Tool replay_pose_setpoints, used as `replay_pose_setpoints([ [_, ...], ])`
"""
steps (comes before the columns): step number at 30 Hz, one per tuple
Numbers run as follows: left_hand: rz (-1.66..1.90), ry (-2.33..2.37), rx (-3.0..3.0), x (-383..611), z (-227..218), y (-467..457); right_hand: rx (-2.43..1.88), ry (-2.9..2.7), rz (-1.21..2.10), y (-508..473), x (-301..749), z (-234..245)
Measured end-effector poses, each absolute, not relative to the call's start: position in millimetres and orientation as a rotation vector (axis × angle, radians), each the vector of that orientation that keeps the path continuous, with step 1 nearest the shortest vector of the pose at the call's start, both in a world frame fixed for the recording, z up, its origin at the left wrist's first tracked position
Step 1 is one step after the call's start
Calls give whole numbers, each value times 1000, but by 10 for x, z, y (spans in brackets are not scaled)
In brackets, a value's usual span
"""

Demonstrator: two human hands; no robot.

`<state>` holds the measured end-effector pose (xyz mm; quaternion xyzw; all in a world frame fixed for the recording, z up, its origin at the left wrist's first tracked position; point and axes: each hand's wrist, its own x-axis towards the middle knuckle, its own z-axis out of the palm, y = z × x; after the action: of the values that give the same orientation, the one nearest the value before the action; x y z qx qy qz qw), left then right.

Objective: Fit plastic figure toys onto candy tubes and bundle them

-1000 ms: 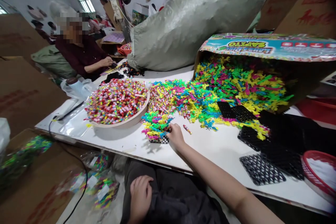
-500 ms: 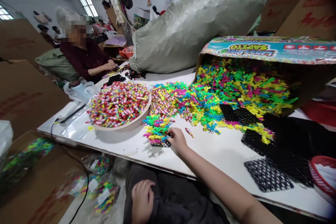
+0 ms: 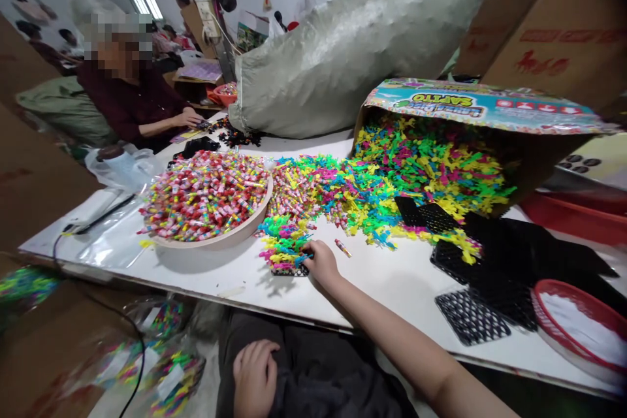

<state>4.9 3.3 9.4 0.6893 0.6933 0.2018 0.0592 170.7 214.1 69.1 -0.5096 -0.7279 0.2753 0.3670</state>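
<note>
At the table's front edge stands a small black grid tray (image 3: 288,272), crowded with upright plastic figures (image 3: 281,240) in pink, yellow, green and blue. My right hand (image 3: 322,264) is at the tray's right end, thumb and fingers pinched on a small blue plastic figure (image 3: 304,255). Whether that figure's foot sits in a hole is hidden. My left hand (image 3: 255,372) rests on my thigh, fingers laid out and holding nothing. A single candy tube (image 3: 343,248) lies just right of my right hand.
Left stands a basin (image 3: 235,235) heaped with candy tubes. Loose figures (image 3: 377,202) spill from a printed carton (image 3: 470,108). On the right lie black grids (image 3: 473,317) and a red basket (image 3: 548,313). A co-worker (image 3: 132,101) sits across, behind a big sack (image 3: 343,59).
The view has turned a little to the right, so things appear shifted left. My right hand stays pinched at the tray's right end, and my left hand still rests on my thigh.
</note>
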Motion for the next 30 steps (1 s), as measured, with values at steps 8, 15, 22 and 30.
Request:
replay_pose_setpoints([
  [8,627,2061,2068,20,96,22,-1209,-1777,841,2188,1713,746],
  [15,674,2055,2090,1,93,-2,-1067,-1959,876,2441,1706,777],
  [22,692,2057,2088,-14,83,-13,-1020,-2064,895,2491,1721,732],
  [30,662,2059,2035,11,136,22,-1036,-2107,839,2476,1706,664],
])
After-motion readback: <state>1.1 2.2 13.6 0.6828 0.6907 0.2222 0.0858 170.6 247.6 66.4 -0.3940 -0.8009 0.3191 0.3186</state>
